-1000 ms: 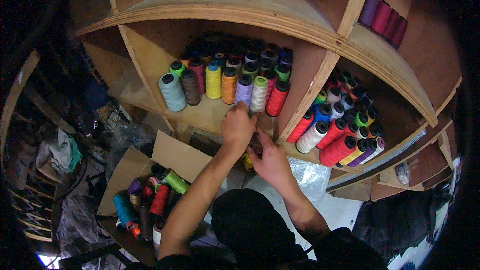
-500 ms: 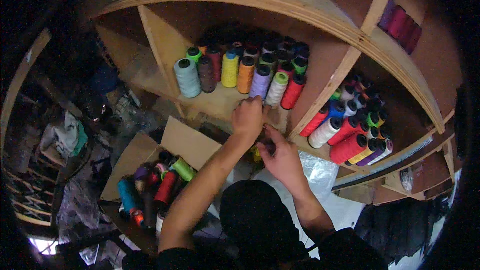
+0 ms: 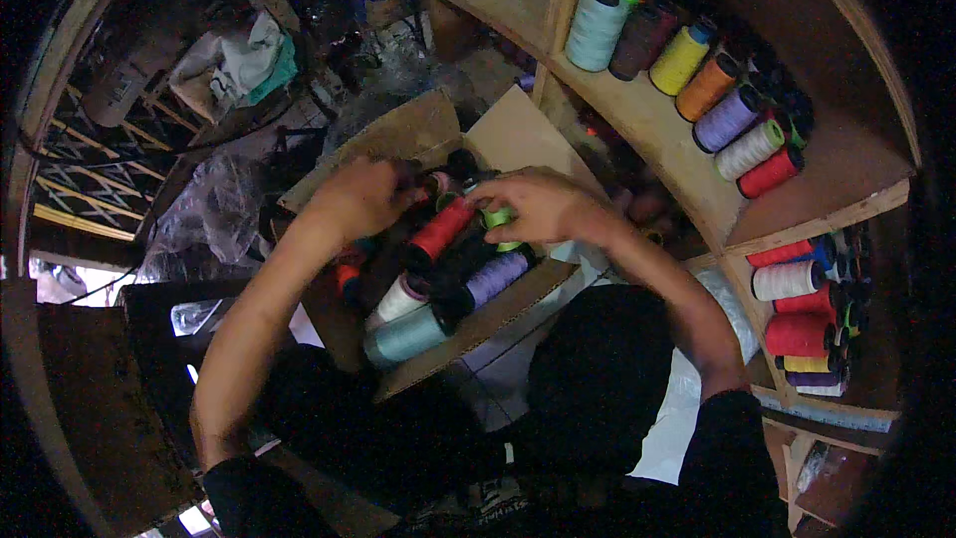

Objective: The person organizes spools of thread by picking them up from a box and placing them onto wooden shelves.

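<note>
Head view: a second ago both hands were raised to the wooden shelf, at the row of thread cones; now they have come down into the cardboard box (image 3: 498, 324) at the centre of the frame, and the shelf (image 3: 647, 130) has swung to the upper right. The work has moved from the shelf to the box of spools.

The left hand (image 3: 363, 197) is curled over the spools at the box's upper left edge; what lies under its fingers is dark, and I cannot tell whether it grips anything. The right hand (image 3: 538, 207) is closed around a bright green spool (image 3: 498, 219), only part of which shows past the fingers. Just below lie a red spool (image 3: 443, 229), a lavender spool (image 3: 495, 277), a white spool (image 3: 398, 301) and a pale teal cone (image 3: 406, 337), packed touching one another.

The box's far corner is hidden by the hands and its darker spools run together. The row of cones on the shelf (image 3: 697, 70) is sharp at the front, but those behind are lost in shadow. A second stack of cones (image 3: 797, 314) at the right edge is cut off by the dark rim. The left of the frame is dim clutter with clear plastic wrap (image 3: 199, 214), hard to read.
</note>
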Available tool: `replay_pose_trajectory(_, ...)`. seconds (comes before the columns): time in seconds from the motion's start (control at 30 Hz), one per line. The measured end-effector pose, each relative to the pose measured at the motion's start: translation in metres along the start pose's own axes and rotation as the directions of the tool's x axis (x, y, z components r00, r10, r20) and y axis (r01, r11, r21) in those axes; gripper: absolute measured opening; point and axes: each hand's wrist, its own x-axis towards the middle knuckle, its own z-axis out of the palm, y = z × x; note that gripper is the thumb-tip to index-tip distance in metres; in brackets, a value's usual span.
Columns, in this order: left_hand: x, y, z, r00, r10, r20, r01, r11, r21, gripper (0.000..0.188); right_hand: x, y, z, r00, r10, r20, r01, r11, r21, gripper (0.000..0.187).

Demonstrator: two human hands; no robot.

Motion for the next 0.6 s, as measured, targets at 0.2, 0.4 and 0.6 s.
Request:
replay_pose_trajectory(0.2,-0.011,-0.025,0.008,0.991,-0.130,0.012,0.130,0.991,-0.023,0.024,0.046,0.019,0.042,0.932,-0.343,0.117,0.359,0.827,-0.433,0.050)
replay_pose_trajectory(0.4,-0.040,-0.047,-0.015,0.994,0.078,0.073,-0.081,0.996,0.047,0.046,0.028,-0.001,0.001,0.974,-0.208,0.086,0.222,0.946,-0.236,0.047)
replay_pose_trajectory(0.6,-0.051,-0.037,0.001,0.983,0.005,0.186,-0.054,0.964,0.259,0.057,-0.069,-0.018,-0.091,0.706,0.104,-0.701,0.042,0.981,0.187,0.050)
